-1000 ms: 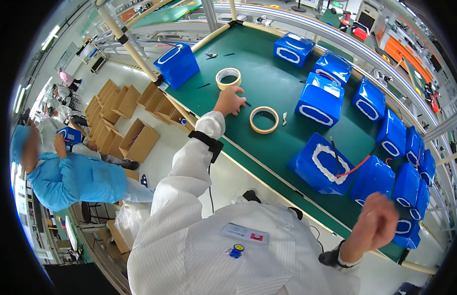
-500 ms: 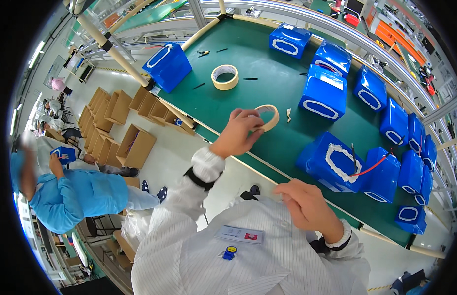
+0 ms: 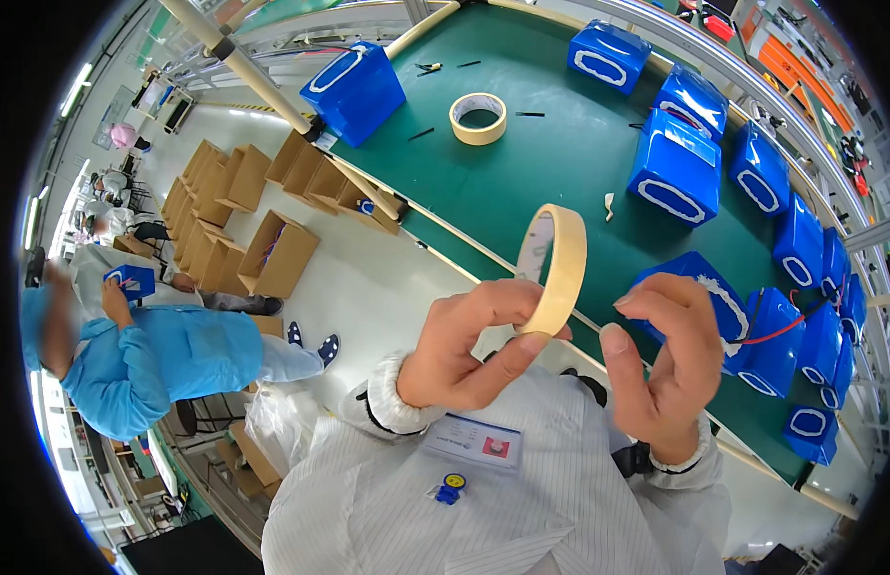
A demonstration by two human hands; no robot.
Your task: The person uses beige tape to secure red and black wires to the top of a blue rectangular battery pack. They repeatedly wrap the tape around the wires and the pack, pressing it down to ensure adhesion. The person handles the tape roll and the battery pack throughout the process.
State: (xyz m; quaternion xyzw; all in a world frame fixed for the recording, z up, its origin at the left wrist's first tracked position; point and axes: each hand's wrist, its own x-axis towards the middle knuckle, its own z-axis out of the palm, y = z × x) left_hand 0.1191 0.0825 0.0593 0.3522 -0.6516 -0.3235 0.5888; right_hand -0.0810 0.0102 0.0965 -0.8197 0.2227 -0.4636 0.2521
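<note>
A roll of masking tape (image 3: 566,273) is pinched at its lower edge between the thumb and fingers of my left hand (image 3: 473,345), raised in front of my chest. To its right my right hand (image 3: 667,359) holds nothing, its thumb and forefinger apart and curved toward the roll. Just beyond the right hand lies a blue-wrapped battery pack (image 3: 699,278) with a white bead around its end, partly hidden by the fingers. A second tape roll (image 3: 478,120) lies flat on the green table (image 3: 541,163).
Several more blue packs (image 3: 675,168) stand along the table's right side, one with a red wire. Another pack (image 3: 356,93) sits at the far left corner. Small black strips and a white scrap (image 3: 609,206) lie about. Cardboard boxes (image 3: 277,257) and a person in blue (image 3: 167,359) are at left.
My left hand has lifted the tape roll off the table and brought it nearer my chest. My right hand has risen toward it, thumb and fingers spreading. The view has shifted.
</note>
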